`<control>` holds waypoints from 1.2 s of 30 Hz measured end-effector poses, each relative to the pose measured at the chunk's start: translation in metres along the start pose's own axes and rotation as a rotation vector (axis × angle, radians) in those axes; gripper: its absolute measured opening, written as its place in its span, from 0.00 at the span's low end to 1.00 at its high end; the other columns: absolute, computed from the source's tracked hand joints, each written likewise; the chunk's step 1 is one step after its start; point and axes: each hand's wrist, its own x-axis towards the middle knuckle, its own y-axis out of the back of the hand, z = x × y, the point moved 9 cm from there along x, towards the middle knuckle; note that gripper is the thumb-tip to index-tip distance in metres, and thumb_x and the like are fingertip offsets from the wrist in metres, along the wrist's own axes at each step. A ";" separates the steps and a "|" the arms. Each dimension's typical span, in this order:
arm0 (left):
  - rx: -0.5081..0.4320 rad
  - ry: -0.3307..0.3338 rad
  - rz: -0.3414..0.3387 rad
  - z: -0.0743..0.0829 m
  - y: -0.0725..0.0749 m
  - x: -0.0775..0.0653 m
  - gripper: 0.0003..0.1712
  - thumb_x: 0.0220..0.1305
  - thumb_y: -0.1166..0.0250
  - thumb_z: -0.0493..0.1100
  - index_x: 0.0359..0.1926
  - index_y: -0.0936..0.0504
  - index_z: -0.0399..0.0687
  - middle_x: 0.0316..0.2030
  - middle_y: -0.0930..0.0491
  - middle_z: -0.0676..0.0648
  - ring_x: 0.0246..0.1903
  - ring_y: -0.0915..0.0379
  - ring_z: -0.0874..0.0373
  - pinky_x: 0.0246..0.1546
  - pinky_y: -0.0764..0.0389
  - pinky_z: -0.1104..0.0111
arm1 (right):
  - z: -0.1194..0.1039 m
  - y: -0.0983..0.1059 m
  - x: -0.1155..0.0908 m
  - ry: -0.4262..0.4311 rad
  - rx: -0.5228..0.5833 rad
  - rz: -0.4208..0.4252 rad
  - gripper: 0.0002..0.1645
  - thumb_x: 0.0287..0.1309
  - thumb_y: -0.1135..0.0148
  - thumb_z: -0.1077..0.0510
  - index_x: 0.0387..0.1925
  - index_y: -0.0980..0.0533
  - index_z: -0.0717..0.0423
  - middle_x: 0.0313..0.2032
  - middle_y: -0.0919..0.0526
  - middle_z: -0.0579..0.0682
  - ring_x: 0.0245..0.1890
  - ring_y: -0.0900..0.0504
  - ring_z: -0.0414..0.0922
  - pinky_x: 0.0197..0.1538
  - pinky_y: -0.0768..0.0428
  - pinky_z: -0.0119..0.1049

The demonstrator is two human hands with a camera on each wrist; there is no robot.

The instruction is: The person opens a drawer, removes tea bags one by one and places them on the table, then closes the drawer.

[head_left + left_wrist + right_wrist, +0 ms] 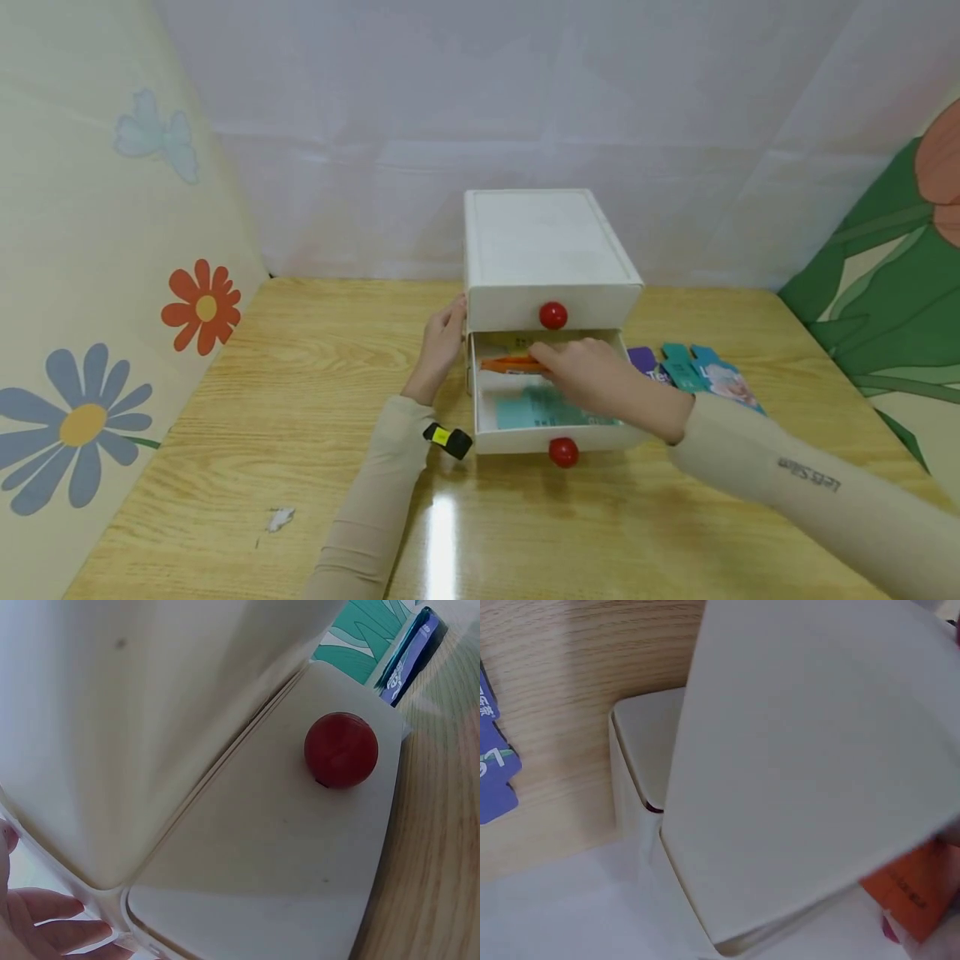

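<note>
A small white drawer cabinet (540,237) has red round knobs, and its lower drawer (517,442) is pulled out. My right hand (588,372) is over that drawer, pinching a flat orange packet (512,365) that shows dark print in the right wrist view. Beneath the hand, a teal flat packet (525,410) lies on the drawer floor, partly covered by the hand and arm. My left hand (438,343) rests against the cabinet's left side; in the left wrist view its extended fingers (71,934) touch the edge.
To the cabinet's right lie flat packages, one purple (647,363), one teal (681,368) and one blue with a picture (723,379). A black strap with a yellow patch (448,439) is at my left wrist. A pale torn mark (281,518) shows on the wooden table (225,450).
</note>
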 end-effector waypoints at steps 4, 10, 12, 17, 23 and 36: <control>0.003 -0.002 0.000 -0.001 0.000 0.000 0.24 0.70 0.55 0.48 0.56 0.28 0.36 0.61 0.35 0.47 0.59 0.41 0.59 0.46 0.26 0.62 | 0.001 0.018 -0.013 0.011 0.018 0.088 0.10 0.53 0.39 0.62 0.40 0.27 0.56 0.32 0.17 0.51 0.21 0.23 0.42 0.28 0.20 0.36; 0.004 0.002 -0.008 -0.001 -0.001 0.001 0.24 0.70 0.56 0.48 0.56 0.27 0.36 0.61 0.34 0.47 0.58 0.40 0.59 0.46 0.27 0.62 | 0.006 0.048 -0.040 0.060 0.045 0.248 0.12 0.50 0.37 0.64 0.38 0.28 0.57 0.28 0.20 0.51 0.21 0.25 0.42 0.23 0.23 0.37; 0.003 0.001 -0.012 -0.001 -0.002 0.001 0.24 0.70 0.56 0.48 0.56 0.27 0.37 0.61 0.34 0.47 0.58 0.39 0.59 0.45 0.27 0.63 | 0.010 0.056 -0.050 0.061 0.038 0.287 0.14 0.47 0.35 0.65 0.38 0.28 0.57 0.28 0.19 0.52 0.21 0.25 0.42 0.20 0.24 0.36; -0.005 0.005 -0.013 0.000 -0.001 0.000 0.24 0.70 0.56 0.49 0.56 0.26 0.37 0.60 0.33 0.48 0.57 0.38 0.59 0.46 0.27 0.62 | 0.025 0.065 -0.069 0.048 0.037 0.329 0.21 0.41 0.33 0.68 0.41 0.28 0.61 0.30 0.19 0.57 0.22 0.22 0.46 0.20 0.22 0.37; -0.005 0.019 -0.013 -0.002 0.000 -0.001 0.25 0.70 0.56 0.51 0.55 0.25 0.38 0.61 0.34 0.49 0.57 0.38 0.58 0.47 0.28 0.60 | 0.047 0.068 -0.086 0.016 0.024 0.364 0.23 0.34 0.32 0.72 0.39 0.27 0.64 0.27 0.19 0.57 0.19 0.24 0.44 0.19 0.23 0.38; 0.015 0.021 -0.018 -0.005 -0.001 0.001 0.25 0.70 0.56 0.52 0.59 0.28 0.44 0.59 0.31 0.51 0.51 0.34 0.60 0.44 0.28 0.64 | 0.113 0.057 -0.129 -0.176 -0.091 0.334 0.17 0.42 0.35 0.70 0.36 0.31 0.62 0.17 0.28 0.51 0.10 0.40 0.37 0.11 0.37 0.32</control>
